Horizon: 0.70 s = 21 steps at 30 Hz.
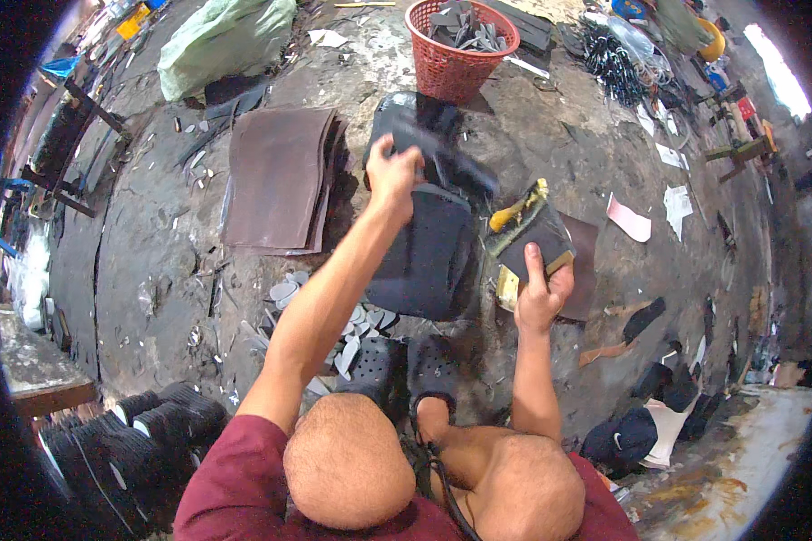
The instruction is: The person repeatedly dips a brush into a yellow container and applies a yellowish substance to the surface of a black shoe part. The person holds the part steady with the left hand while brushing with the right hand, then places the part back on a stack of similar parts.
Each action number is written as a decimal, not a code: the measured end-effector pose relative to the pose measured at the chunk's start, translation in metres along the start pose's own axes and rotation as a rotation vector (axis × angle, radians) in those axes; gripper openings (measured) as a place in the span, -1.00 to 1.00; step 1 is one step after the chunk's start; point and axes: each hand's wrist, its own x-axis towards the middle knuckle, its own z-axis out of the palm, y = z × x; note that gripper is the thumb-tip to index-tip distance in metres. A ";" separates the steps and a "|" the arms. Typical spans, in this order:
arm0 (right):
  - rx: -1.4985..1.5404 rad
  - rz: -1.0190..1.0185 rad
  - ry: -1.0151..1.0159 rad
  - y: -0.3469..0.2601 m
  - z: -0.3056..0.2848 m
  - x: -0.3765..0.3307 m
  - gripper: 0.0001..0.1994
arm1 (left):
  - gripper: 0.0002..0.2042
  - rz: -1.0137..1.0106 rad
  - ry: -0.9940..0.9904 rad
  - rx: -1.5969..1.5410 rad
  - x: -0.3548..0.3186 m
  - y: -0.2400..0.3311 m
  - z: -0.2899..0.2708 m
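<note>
Dark rubber piece [442, 158] is being gripped by closed left hand [392, 176] | block [534, 236] is being steadied, pinched by right hand [541, 293] | floor [153, 261]

A stack of sheets [278, 176] lies on the floor [153, 270] at left, a basket [461, 56] of cut pieces behind the hands, the flat slab [424, 257] between the sheets and a block [537, 243], scraps [352, 338] just before the slab.
</note>
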 end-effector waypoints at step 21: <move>-0.231 0.003 -0.196 0.010 0.009 0.038 -0.67 | -0.39 0.605 0.383 1.151 0.080 -0.077 -0.027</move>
